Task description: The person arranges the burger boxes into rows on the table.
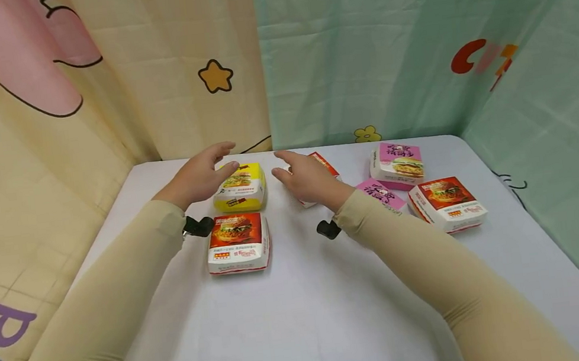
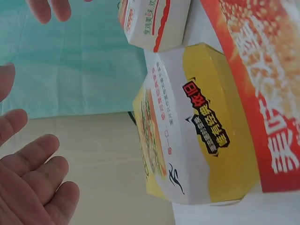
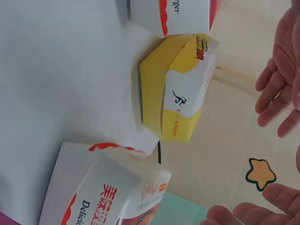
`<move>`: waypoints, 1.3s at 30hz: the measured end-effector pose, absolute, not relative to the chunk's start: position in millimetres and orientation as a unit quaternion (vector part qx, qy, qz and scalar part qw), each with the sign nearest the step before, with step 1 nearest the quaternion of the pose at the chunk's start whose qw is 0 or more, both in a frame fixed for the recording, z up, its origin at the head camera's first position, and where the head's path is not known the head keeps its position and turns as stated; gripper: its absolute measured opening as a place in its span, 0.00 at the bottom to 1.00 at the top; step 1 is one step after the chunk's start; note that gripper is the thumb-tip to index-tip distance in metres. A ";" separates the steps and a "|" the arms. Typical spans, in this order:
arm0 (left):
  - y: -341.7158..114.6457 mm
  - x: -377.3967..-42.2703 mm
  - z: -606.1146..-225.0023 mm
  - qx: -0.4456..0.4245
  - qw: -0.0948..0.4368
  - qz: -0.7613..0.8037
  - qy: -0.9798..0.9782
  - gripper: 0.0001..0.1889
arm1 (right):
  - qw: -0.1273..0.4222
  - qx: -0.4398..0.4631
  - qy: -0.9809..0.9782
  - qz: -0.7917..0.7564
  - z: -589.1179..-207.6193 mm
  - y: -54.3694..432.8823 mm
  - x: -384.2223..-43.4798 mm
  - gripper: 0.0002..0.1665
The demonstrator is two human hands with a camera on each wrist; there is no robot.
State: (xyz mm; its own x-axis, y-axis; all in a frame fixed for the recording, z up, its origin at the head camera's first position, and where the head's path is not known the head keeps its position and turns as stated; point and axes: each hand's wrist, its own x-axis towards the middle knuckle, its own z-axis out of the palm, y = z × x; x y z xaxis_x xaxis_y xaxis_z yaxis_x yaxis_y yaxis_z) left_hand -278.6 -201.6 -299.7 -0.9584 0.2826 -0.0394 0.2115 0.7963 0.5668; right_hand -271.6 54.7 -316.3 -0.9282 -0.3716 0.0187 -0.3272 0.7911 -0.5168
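My left hand [image 1: 198, 179] is raised over the back left of the table, its fingers extended and holding nothing. Just beside and below it stands a yellow-and-white burger box [image 1: 242, 190], which the left wrist view shows apart from the fingers [image 2: 40, 154]. In front of that box lies a red-and-white burger box [image 1: 237, 243]. Opposite, my right hand [image 1: 312, 179] hovers with loosely extended fingers over another red-and-white burger box [image 1: 326, 164], partly covering it in the head view. The right wrist view shows this box [image 3: 103, 192] separate from the hand.
To the right stand a pink-and-white burger box [image 1: 399, 167] and a further red-and-white box [image 1: 448, 204]. Another pink box [image 1: 379, 193] is partly hidden by my right sleeve. Patterned curtains [image 1: 339, 50] enclose the white table [image 1: 305, 321] at the back and sides.
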 end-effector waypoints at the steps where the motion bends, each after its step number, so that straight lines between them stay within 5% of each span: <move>1: -198.0 -279.0 -298.8 0.134 0.061 0.288 0.946 0.35 | 0.040 -0.185 0.946 -0.262 -316.0 58.4 -272.7 0.36; 16: -149.0 -293.0 -298.2 0.204 0.065 0.165 0.963 0.41 | 0.031 -0.143 0.967 -0.207 -320.6 107.5 -284.0 0.42; 39: -100.6 -315.1 -326.3 0.235 0.118 0.130 0.956 0.42 | 0.135 -0.094 0.976 -0.144 -331.0 128.5 -286.0 0.49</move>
